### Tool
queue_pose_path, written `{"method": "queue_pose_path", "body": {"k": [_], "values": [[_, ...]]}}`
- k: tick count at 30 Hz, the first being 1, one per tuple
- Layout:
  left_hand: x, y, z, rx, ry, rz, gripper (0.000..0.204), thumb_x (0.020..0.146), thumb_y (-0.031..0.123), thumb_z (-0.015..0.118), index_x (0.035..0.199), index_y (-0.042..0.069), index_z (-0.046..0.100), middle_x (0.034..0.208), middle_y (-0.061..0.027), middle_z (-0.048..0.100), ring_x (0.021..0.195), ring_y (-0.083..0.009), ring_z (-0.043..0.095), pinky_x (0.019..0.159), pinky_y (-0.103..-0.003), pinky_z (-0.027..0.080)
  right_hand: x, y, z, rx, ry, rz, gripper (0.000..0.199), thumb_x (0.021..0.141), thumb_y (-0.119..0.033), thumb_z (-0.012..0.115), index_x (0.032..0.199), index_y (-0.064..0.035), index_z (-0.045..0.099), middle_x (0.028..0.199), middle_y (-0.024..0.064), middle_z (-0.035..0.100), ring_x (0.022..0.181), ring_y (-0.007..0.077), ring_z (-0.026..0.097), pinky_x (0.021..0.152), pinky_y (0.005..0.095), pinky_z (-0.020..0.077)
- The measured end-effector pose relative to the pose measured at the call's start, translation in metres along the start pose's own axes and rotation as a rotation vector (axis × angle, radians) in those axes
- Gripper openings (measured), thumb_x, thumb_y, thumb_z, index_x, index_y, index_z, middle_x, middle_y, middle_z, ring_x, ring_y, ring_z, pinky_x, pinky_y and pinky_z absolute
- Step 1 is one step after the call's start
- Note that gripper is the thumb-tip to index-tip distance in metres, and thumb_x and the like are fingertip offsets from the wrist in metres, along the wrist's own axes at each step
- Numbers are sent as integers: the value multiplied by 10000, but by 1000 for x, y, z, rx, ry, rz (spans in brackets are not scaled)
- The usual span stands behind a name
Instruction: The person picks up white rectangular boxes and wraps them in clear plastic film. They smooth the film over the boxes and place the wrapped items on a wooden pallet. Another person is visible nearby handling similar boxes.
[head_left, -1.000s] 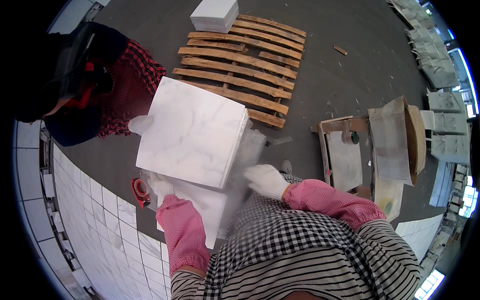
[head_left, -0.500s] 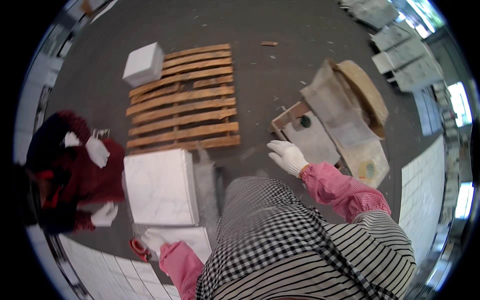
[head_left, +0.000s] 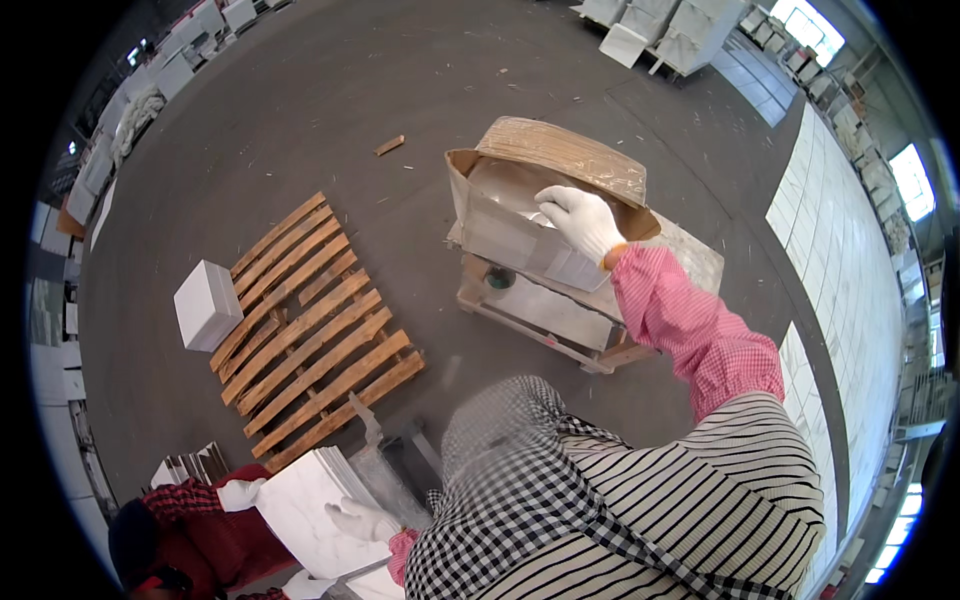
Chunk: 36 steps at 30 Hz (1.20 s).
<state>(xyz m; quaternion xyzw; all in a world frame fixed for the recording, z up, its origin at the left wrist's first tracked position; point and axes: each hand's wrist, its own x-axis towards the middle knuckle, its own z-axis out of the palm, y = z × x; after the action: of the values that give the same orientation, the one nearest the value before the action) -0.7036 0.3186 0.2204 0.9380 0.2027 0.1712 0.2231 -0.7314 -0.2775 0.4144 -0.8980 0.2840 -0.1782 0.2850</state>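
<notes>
Gloved right hand [head_left: 580, 222] spread flat on tiles in the open cardboard box [head_left: 545, 205], left hand [head_left: 362, 520] well away from the box, gripping a white marble tile [head_left: 305, 510]

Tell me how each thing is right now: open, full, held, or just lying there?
Cardboard box: open, flap up.
Right hand: gloved, resting on the box's sheets.
Left hand: gloved, on white tile.
White tile: tilted, also held by a co-worker's hand.
Wooden pallet: bare, flat on floor.
White block: sitting at pallet's edge.
</notes>
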Motion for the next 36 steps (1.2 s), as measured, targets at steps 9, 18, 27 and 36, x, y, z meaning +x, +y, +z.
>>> {"method": "queue_pose_path", "body": {"k": [9,18,27,36], "values": [[-53,120,23,-150,-201,336,436,989,120,604,1378,-72,558,1306,-239,635,1199,-402,584,1062,-481,438,93,81,56,-308,-489,164,639,931,-469,684,1452,-117,566,1323,177,677,1230,328,637,1052,433,482],[-62,135,33,-199,-241,396,414,965,113,618,1345,-51,589,1291,-245,616,1196,-407,572,1059,-492,433,121,94,85,-92,-592,181,378,971,-420,669,1123,-80,732,1041,115,720,993,264,688,890,409,524],[-39,222,57,-248,-235,801,371,961,105,669,1299,-49,648,1283,-260,654,1224,-421,593,1087,-460,450,69,74,37,-84,-526,83,268,940,-287,611,1117,-145,752,1055,142,743,991,346,688,908,438,525],[-43,435,13,-639,-936,921,343,1007,222,635,1225,-36,696,1124,-147,720,930,-232,682,853,-336,533,27,42,-36,166,-125,9,214,933,-180,649,1104,-94,747,1044,102,735,978,291,699,896,366,542]]}}
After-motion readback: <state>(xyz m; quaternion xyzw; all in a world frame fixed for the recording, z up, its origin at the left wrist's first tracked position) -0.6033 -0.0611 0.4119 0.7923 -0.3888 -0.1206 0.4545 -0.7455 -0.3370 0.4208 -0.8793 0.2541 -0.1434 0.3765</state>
